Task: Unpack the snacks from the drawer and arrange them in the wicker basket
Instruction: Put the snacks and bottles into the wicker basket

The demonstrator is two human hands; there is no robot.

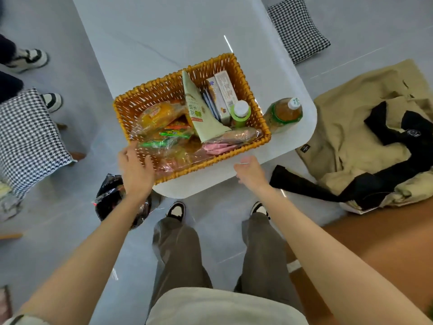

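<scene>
A wicker basket [150, 90] stands on the near end of a white table [164, 31]. Inside lie clear-wrapped snack packs [159, 116], a pale green triangular pack [201, 113], upright boxes [222, 90], a pink packet [215, 146] and a small green bottle with a white cap [240, 112]. A tea bottle [284, 112] stands on the table just right of the basket. My left hand [136, 167] reaches the basket's near left corner, fingers straight, over the rim. My right hand [250, 171] hovers relaxed and empty at the table's near edge.
A black plastic bag [110, 193] lies on the floor below my left arm. A beige and black jacket [365, 137] lies at the right. Houndstooth cushions sit at the left [28, 137] and far right [297, 29]. Another person's shoes [30, 58] stand at the left.
</scene>
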